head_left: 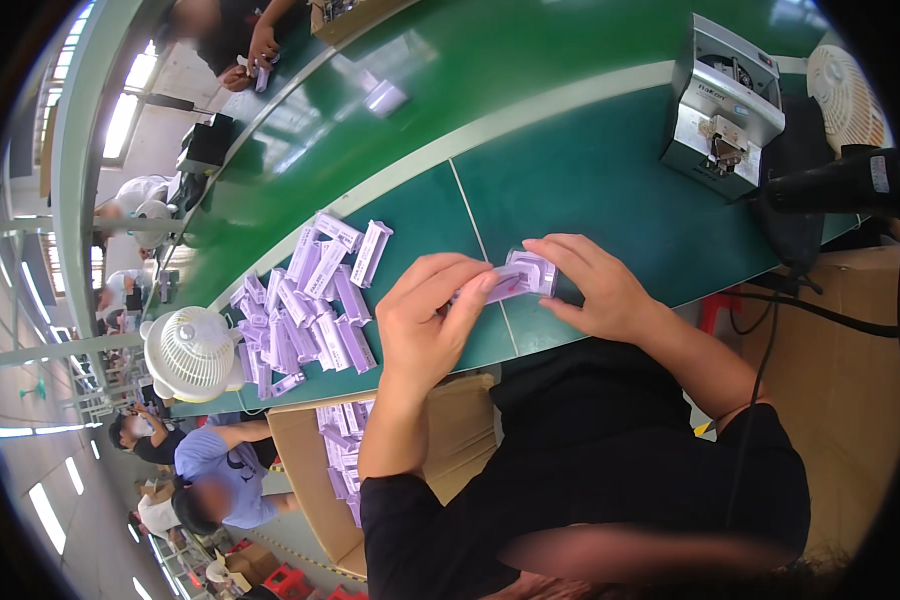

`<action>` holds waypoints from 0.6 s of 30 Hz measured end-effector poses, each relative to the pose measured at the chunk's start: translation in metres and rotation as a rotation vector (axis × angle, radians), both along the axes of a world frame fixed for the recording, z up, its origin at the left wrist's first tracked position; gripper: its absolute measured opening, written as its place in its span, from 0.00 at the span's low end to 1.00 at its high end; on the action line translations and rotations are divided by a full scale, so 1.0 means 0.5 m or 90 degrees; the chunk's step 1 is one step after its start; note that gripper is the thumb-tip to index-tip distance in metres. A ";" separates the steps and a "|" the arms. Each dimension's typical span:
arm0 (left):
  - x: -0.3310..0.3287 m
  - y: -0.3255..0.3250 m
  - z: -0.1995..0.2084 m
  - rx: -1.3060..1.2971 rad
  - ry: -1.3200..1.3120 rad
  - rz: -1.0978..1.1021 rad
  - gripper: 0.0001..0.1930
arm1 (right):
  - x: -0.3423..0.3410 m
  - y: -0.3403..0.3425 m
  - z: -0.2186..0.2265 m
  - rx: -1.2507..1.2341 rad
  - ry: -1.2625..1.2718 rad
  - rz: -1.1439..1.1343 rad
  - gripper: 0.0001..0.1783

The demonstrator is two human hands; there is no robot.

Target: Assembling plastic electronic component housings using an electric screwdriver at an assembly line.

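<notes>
Purple case (pixel 518 283) is hanging near the front edge of the counter (pixel 580 190), left hand (pixel 418 318) clamping one end, right hand (pixel 607 292) the other. Slackening either grip could be dropping it.

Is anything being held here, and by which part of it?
Yes, a purple plastic piece: the left hand holds its left end, and the right hand holds its right end.

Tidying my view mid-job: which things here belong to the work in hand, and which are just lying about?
Likely the work:
lilac part, in left hand and right hand
loose lilac parts
cardboard box holding more

Likely lying about:
white fan
beige fan
silver machine
</notes>
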State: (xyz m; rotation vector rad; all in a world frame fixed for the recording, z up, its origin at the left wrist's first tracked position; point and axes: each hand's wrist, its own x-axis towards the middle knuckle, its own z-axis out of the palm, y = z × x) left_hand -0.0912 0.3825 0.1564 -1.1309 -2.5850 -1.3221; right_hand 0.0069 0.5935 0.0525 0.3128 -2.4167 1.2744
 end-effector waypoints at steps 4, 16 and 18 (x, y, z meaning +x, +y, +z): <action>0.006 0.047 0.011 -0.006 0.030 -0.021 0.03 | 0.001 -0.001 0.001 -0.010 0.005 -0.002 0.40; -0.023 0.095 -0.045 0.056 0.109 -0.069 0.05 | 0.003 -0.002 -0.014 -0.010 0.010 -0.013 0.42; -0.022 0.097 -0.049 0.065 -0.069 -0.071 0.06 | 0.005 -0.001 -0.014 -0.016 -0.003 -0.012 0.43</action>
